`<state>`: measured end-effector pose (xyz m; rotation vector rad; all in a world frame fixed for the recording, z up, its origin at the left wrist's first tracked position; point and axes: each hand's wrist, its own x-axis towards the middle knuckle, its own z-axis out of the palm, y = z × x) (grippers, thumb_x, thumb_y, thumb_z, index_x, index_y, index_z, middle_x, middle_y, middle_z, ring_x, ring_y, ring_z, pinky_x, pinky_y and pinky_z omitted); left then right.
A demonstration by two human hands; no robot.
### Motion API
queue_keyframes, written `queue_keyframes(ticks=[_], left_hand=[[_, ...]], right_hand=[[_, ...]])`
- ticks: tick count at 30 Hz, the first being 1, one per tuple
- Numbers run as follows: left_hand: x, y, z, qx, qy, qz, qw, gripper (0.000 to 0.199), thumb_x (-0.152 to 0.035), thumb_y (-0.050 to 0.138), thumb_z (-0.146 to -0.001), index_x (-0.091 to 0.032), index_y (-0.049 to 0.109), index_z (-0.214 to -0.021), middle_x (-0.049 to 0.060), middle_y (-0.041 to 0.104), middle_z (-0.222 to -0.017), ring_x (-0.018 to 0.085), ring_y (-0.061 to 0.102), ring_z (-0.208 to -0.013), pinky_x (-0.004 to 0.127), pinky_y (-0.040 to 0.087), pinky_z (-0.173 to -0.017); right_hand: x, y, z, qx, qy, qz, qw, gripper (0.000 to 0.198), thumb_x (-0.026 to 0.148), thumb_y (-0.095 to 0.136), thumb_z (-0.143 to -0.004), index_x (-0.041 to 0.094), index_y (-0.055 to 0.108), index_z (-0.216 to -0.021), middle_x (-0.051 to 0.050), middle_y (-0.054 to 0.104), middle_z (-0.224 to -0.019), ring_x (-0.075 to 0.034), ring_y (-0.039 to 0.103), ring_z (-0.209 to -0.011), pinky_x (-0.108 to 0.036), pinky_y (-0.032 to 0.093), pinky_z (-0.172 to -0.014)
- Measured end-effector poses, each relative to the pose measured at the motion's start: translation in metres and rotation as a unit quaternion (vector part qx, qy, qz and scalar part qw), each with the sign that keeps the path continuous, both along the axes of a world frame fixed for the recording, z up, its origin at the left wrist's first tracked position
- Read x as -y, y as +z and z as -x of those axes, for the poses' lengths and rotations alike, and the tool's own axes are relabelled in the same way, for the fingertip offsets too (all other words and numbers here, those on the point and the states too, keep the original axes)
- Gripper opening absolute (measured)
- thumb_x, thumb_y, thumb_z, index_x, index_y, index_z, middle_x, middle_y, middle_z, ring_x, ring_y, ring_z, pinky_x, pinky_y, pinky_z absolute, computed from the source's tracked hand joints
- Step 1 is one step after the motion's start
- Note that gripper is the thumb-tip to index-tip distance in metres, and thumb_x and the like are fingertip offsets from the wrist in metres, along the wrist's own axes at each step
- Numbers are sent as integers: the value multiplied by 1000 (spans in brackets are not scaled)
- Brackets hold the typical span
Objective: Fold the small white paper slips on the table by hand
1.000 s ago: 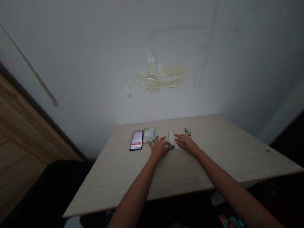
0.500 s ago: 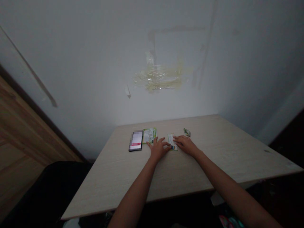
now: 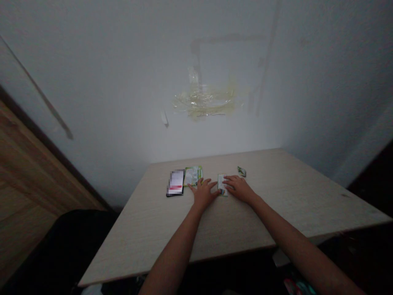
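Observation:
A small printed piece of paper or packet (image 3: 222,189), pale with green edges, lies flat on the table between my hands. My left hand (image 3: 204,194) rests palm down with its fingers spread, its thumb at the piece's lower left edge. The outer fingers of that hand reach the near edge of a larger green-and-white printed sheet or packet (image 3: 190,175). My right hand (image 3: 241,188) lies on the right side of the small piece, fingers stretched over it. Beyond the right hand sits a small crumpled green-and-white scrap (image 3: 242,171).
A phone (image 3: 176,183) with a blurred lit screen lies left of the larger printed sheet. The pale wooden table (image 3: 147,229) meets a wall (image 3: 123,82) patched with clear tape (image 3: 211,102). A dark chair-like shape (image 3: 70,241) stands at the left.
The small printed piece has turned slightly and now lies straighter. My left index finger has lifted or spread away from the thumb. My right hand has barely moved.

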<state>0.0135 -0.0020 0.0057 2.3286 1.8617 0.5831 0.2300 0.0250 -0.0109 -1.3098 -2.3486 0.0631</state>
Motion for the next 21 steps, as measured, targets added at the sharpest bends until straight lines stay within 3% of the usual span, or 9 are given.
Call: queue_keyframes(ticks=[21], left_hand=[[-2, -1, 0, -11, 3, 12, 1000, 44, -67, 53, -83, -50, 61, -123, -6, 46, -150, 35, 28, -142, 77, -1, -109]], right_hand=[[3, 3, 5, 9, -28, 9, 1000, 35, 33, 52, -93, 32, 63, -126, -4, 58, -139, -27, 51, -123, -47, 41, -101]])
